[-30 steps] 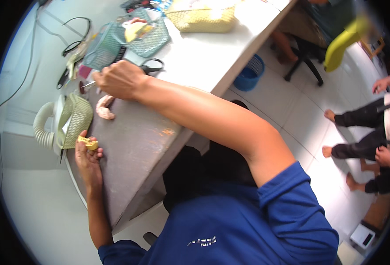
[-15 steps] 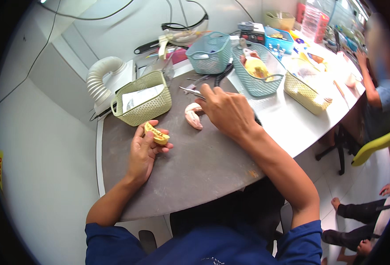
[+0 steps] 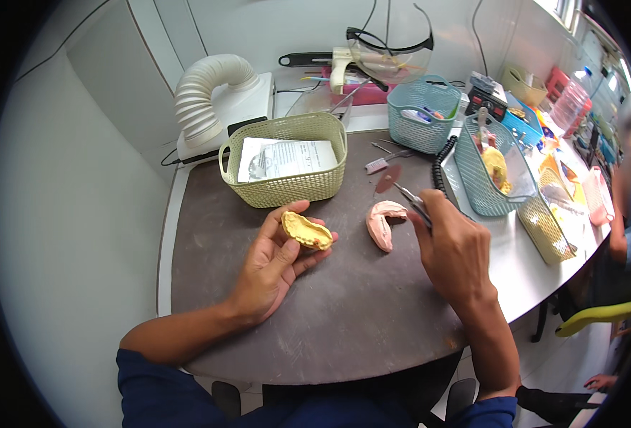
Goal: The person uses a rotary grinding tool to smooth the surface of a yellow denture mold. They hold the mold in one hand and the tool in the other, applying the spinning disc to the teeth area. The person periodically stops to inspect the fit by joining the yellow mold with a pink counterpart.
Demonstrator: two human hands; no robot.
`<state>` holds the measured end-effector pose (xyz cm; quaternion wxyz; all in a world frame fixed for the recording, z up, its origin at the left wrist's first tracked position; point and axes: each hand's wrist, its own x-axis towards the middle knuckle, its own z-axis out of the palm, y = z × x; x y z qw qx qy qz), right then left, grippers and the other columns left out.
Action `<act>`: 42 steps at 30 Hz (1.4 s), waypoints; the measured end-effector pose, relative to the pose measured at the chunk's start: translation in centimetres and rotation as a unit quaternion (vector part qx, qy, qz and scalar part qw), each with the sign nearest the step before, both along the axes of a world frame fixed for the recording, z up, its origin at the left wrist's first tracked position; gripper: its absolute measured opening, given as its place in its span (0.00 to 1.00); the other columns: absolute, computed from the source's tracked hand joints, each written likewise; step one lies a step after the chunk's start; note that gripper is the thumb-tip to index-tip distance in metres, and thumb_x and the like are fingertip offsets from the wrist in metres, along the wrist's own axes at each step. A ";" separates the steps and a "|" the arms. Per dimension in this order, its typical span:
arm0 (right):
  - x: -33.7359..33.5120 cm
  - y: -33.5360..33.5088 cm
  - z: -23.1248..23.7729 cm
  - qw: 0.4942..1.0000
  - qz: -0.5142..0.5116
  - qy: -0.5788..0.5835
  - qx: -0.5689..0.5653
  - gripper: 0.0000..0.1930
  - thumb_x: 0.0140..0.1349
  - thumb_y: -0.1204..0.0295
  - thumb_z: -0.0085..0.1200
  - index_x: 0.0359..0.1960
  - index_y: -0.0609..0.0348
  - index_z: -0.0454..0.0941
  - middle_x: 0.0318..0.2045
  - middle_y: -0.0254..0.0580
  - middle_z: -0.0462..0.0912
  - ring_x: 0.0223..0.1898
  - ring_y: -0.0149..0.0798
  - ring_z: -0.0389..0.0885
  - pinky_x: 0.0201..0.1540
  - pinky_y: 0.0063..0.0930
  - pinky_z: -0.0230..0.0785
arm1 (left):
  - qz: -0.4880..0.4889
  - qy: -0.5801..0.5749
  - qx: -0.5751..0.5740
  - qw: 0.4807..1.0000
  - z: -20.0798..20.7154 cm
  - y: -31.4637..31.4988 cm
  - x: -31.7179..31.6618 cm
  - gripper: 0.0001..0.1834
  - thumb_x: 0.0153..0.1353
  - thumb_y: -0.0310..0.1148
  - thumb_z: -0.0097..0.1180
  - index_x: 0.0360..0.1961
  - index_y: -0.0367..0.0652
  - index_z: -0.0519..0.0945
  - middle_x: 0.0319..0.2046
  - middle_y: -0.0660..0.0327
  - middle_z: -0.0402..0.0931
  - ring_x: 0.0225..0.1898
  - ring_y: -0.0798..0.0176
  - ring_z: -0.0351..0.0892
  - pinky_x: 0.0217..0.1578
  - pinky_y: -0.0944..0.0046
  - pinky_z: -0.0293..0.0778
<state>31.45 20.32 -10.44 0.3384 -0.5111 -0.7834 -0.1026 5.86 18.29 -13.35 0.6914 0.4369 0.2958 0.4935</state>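
A yellow dental cast (image 3: 307,235), curved like a jaw arch, rests in my left hand (image 3: 265,274), whose thumb presses its near side and whose fingers lie behind and under it. My right hand (image 3: 458,253) grips a slim metal rotary handpiece (image 3: 411,197) like a pen. At its tip sits a thin reddish-brown disc (image 3: 387,179), turned to the far left and apart from the yellow cast. Between my hands, a pink U-shaped dental cast (image 3: 380,228) lies on the dark work surface (image 3: 315,321).
Beyond my left hand stands a green basket (image 3: 287,192) with papers. Blue baskets (image 3: 490,196) stand at the far right, beside the coiled black cord (image 3: 440,167). A white ribbed hose (image 3: 194,100) arches at the far left; safety glasses (image 3: 390,53) are at the back.
The view has shifted, moving the bench rightward in the picture. My right hand has drawn nearer to me and right of the pink cast, and the disc's face now shows. The left grip stays.
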 end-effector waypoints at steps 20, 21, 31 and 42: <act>0.3 0.5 1.9 0.994 0.082 0.032 -0.059 0.09 0.65 0.77 0.51 0.43 0.70 0.71 0.34 0.55 0.78 0.32 0.48 0.79 0.38 0.35 0.69 | -0.028 -0.029 -0.064 0.997 0.3 -0.7 -0.3 0.25 0.70 0.36 0.49 0.62 0.38 0.60 0.60 0.46 0.66 0.62 0.47 0.71 0.61 0.50 0.71; 0.4 0.4 2.4 0.996 0.038 0.055 -0.058 0.09 0.67 0.72 0.54 0.40 0.66 0.71 0.31 0.45 0.78 0.27 0.35 0.78 0.34 0.27 0.68 | -0.027 -0.032 -0.074 0.996 0.3 -0.8 -0.2 0.24 0.70 0.37 0.51 0.61 0.38 0.61 0.59 0.46 0.68 0.60 0.47 0.72 0.61 0.51 0.72; 7.3 -4.9 10.3 0.860 0.093 0.425 0.269 0.15 0.73 0.56 0.45 0.37 0.55 0.69 0.18 0.28 0.61 0.18 0.23 0.65 0.24 0.20 0.63 | -0.055 -0.024 -0.039 0.997 0.6 -2.1 0.7 0.22 0.72 0.42 0.46 0.56 0.36 0.64 0.50 0.48 0.74 0.53 0.55 0.77 0.55 0.56 0.74; 11.5 -12.5 13.3 0.777 0.316 0.494 0.228 0.14 0.76 0.60 0.39 0.38 0.58 0.67 0.20 0.28 0.59 0.16 0.20 0.57 0.19 0.15 0.57 | -0.124 0.171 0.391 0.896 4.8 -0.4 11.9 0.18 0.65 0.34 0.36 0.51 0.34 0.66 0.47 0.50 0.70 0.47 0.57 0.73 0.53 0.56 0.69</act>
